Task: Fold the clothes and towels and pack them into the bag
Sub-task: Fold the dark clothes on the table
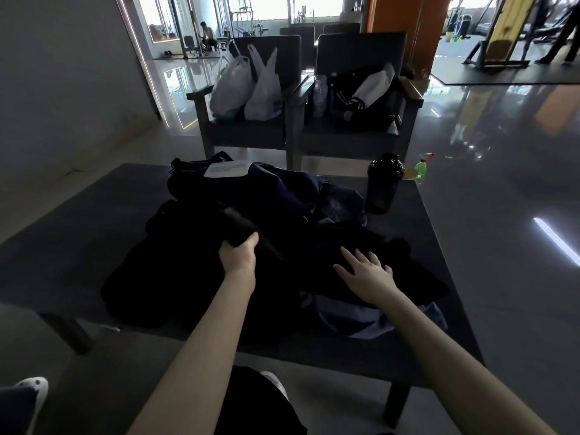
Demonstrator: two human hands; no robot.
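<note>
A heap of black clothes (175, 271) covers the middle of the dark low table (62, 246). My left hand (237, 254) grips a bunched fold of black cloth (238, 222) and holds it a little above the heap. My right hand (365, 276) lies flat, fingers spread, on another black garment (392, 262) to the right. Under that garment a blue-grey cloth (354, 318) shows at the near edge. Behind the heap sits a dark navy bag (282, 186) with a white paper (227, 169) on top.
A black shaker bottle (384, 183) stands at the table's far right corner, a green spray bottle (420, 169) on the floor beyond. Two dark armchairs behind the table hold white plastic bags (248, 86) and a black bag (361, 98). A person sits far off.
</note>
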